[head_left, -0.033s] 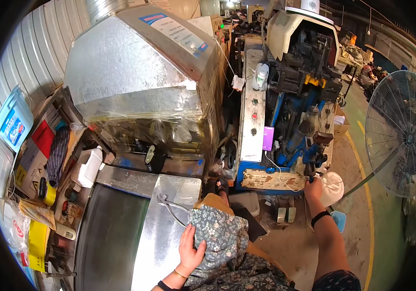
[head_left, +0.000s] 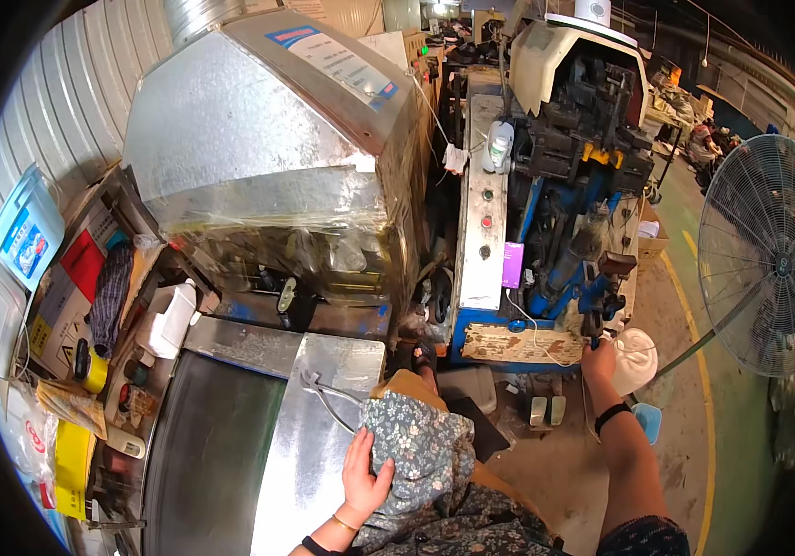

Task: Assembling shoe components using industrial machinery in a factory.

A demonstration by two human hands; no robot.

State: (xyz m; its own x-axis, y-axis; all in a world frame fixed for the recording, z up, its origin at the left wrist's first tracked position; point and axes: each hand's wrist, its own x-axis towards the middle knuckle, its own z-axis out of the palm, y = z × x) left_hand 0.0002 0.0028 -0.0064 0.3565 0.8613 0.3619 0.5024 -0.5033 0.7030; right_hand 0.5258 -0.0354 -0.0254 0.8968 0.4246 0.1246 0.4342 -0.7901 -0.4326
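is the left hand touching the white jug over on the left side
No, the left hand lies on the floral cloth, well apart from the white jug.

We find the left hand [head_left: 363, 480] at lower centre, open, thumb spread; the right forearm [head_left: 634, 463] extends upward at lower right, right hand [head_left: 599, 361] foremost, fingers largely hidden.
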